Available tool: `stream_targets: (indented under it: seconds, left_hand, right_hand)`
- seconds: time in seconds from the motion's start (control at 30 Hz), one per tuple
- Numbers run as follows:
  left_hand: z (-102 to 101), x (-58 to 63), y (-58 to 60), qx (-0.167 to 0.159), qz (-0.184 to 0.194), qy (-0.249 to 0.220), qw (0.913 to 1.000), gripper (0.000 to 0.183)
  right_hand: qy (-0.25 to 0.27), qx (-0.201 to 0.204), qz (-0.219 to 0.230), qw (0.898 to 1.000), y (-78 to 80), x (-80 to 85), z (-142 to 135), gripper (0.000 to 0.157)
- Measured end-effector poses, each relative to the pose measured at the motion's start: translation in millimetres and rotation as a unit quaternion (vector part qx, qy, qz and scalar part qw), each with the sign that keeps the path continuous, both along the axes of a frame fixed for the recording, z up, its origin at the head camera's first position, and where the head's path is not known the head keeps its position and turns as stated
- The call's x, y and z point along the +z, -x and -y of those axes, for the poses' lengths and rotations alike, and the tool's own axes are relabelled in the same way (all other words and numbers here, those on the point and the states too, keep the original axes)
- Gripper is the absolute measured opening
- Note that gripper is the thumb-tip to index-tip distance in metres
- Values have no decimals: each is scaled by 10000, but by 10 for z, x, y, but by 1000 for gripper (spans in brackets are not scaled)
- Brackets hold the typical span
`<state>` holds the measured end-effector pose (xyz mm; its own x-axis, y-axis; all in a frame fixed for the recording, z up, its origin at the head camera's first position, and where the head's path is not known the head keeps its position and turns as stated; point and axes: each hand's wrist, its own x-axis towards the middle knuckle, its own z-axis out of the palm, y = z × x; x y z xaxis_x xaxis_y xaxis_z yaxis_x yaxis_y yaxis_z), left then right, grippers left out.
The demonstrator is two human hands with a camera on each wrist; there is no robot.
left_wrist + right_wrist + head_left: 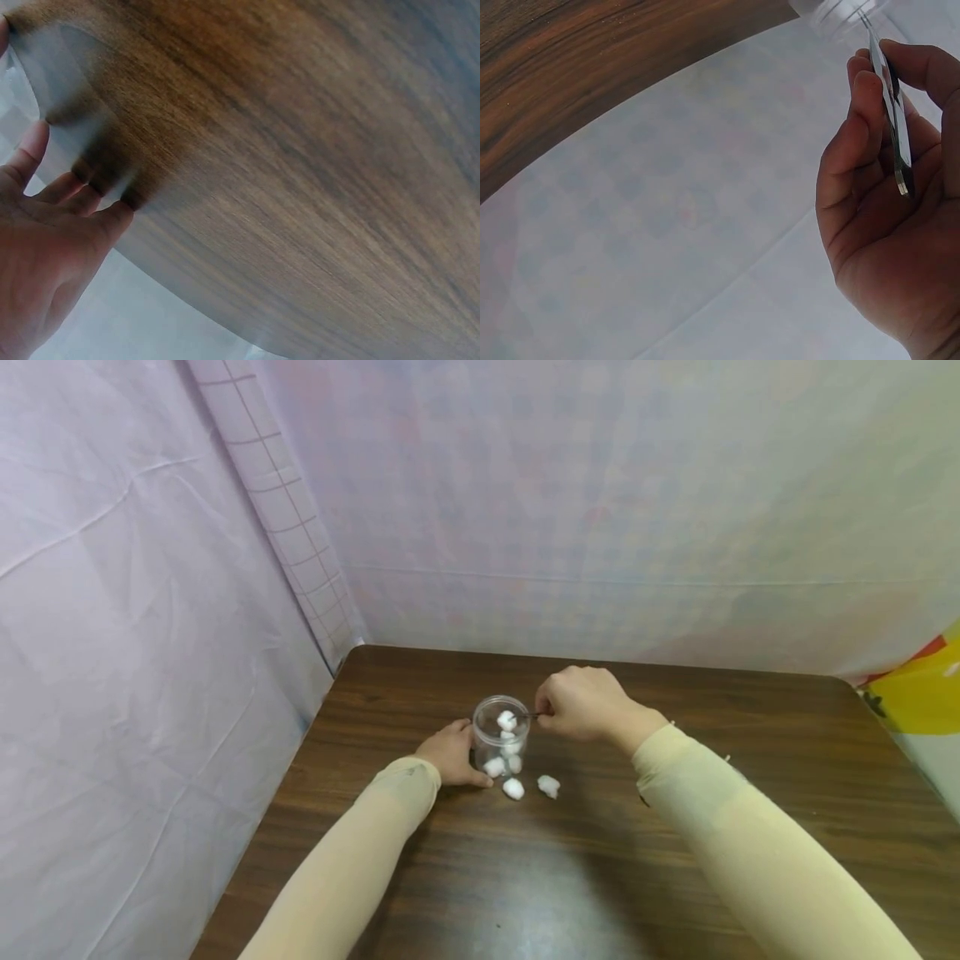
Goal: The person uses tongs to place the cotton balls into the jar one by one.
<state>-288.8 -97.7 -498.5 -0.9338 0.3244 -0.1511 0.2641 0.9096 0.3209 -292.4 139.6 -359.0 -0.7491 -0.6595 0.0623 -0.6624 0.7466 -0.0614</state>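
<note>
Right hand point(588, 702) pinched tweezers point(894, 112), long axis pointing left at cotton ball point(507, 721) in mouth of jar point(483, 747); contact unclear. Left hand point(448, 753) held jar, toward surface's point(465, 877) far-left corner.

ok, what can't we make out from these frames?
Whether the tweezers grip the top cotton ball: too small in head view; tips blurred at the top of right wrist view.
How many cotton balls the jar holds: head view, they overlap behind its clear wall.
How the left hand meets the jar: left wrist view, cut off by the left edge.
What the yellow-and-red item is: head view, right edge cuts it.
</note>
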Motion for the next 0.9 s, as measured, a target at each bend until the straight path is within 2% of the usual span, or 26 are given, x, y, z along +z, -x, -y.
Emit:
stream_targets:
  seconds: [0.47, 0.73, 0.9]
  left_hand:
    - [-27, 30, -33, 45, 61, 68, 9999, 99]
    - [-43, 26, -26, 26, 49, 47, 10000, 99]
    - [-53, 27, -25, 26, 104, 47, 9999, 98]
  right_hand:
    - [70, 45, -27, 10000, -2, -46, -31, 9]
    - [198, 54, -126, 9997, -29, 11, -69, 5]
    - [372, -64, -147, 9992, -54, 70, -189, 6]
